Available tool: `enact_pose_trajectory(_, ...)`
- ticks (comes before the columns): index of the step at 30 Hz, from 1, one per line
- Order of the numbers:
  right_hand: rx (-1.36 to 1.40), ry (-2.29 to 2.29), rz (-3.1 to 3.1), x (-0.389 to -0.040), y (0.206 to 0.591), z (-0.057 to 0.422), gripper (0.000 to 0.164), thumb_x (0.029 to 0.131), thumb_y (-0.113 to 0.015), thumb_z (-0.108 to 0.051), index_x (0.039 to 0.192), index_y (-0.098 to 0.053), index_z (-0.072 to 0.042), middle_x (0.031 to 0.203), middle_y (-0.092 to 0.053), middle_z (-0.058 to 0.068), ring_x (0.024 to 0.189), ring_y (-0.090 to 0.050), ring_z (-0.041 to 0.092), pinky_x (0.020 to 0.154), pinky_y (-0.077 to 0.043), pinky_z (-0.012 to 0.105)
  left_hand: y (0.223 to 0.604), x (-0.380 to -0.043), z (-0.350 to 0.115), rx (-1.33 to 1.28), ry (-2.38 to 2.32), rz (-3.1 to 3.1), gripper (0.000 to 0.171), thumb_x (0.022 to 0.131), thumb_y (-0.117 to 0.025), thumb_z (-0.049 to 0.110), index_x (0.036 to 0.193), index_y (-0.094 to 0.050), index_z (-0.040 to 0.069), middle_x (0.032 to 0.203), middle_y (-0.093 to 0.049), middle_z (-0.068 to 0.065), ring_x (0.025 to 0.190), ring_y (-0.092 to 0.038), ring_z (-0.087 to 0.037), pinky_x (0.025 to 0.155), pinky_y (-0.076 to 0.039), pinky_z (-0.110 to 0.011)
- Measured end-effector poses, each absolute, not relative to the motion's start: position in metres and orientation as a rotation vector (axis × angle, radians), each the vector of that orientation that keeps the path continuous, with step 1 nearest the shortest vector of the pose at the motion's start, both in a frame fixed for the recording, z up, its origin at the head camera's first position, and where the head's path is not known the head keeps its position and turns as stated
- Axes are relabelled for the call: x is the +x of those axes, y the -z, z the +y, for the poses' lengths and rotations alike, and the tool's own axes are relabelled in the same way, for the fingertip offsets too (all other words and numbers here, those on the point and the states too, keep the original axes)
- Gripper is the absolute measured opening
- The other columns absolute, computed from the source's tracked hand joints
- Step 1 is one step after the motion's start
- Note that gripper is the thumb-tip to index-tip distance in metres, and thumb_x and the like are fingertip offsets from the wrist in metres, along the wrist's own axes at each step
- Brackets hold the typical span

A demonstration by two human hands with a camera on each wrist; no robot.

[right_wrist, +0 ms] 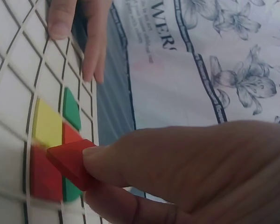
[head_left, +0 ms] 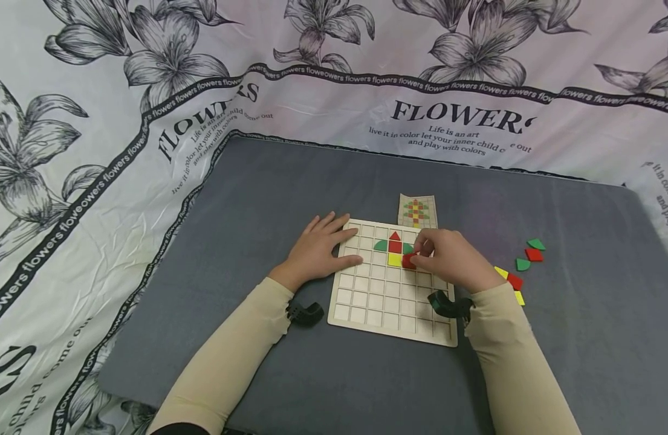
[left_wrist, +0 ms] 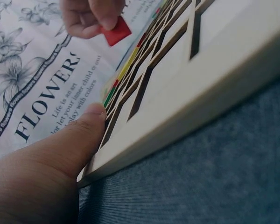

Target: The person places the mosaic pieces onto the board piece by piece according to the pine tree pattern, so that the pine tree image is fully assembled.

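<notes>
A pale wooden grid board [head_left: 361,299] lies on the grey table. My left hand [head_left: 318,251] rests on its left edge with fingers spread; the thumb [left_wrist: 81,135] lies along the rim. Between thumb and fingers, my right hand [head_left: 450,260] pinches a red square tile [right_wrist: 72,161], tilted and just above the board. Set in the board are a red triangle [head_left: 395,236], a red square [head_left: 395,246], a yellow square [right_wrist: 47,123] and green curved pieces [head_left: 381,245] on both sides. Beside the yellow square, another red square [right_wrist: 45,177] shows in the right wrist view.
Behind the board lies a small card [head_left: 418,208] printed with a tree-like pattern of coloured shapes. Several loose tiles, green [head_left: 523,264], red [head_left: 534,254] and yellow [head_left: 520,298], are scattered right of the board. A flower-printed cloth [head_left: 323,103] hangs beyond the table.
</notes>
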State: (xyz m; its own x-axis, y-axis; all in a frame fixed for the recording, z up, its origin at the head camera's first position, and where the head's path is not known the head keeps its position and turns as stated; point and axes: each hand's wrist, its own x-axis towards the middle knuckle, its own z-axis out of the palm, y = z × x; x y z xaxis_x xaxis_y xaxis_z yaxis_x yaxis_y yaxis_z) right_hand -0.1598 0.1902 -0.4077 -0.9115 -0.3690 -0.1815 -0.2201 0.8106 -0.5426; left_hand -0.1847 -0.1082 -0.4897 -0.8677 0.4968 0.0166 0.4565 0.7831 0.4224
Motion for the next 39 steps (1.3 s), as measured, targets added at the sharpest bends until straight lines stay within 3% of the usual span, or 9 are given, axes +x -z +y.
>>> enact_pose_trajectory(16,-0.432,0.921,2.652,-0.175,0.419,0.149,0.011,0.095,-0.077,-0.015,0.094,-0.070,-0.007,0.085,-0.072,0.007,0.069,-0.063,0.019,0.062,-0.053,0.032,0.491,-0.186,-0.109,0.763,-0.616,2.873,0.078,0.097,-0.057,0.072,0.161,-0.046,0.029,0.174,-0.025,0.002,0.163,-0.012,-0.026,0.134,0.000,-0.047)
enact_pose_trajectory(23,-0.448,0.926,2.666,-0.177,0.426,0.144,0.010,0.095,-0.076,-0.015,0.092,-0.070,-0.008,0.090,-0.073,0.008,0.079,-0.066,0.021,0.070,-0.055,0.035,0.490,-0.185,-0.109,0.765,-0.626,2.872,0.077,0.098,-0.058,0.071,0.161,-0.046,0.029,0.174,-0.026,0.002,0.163,-0.013,-0.027,0.134,-0.001,-0.048)
enact_pose_trajectory(39,-0.415,0.872,2.664,-0.177,0.432,0.139,0.013,0.096,-0.075,-0.018,0.091,-0.071,-0.007,0.083,-0.071,0.006,0.070,-0.058,0.020,0.062,-0.049,0.033,0.491,-0.186,-0.108,0.765,-0.629,2.886,0.076,0.097,-0.060,0.069,0.160,-0.047,0.029,0.174,-0.027,0.003,0.163,-0.014,-0.027,0.134,-0.001,-0.047)
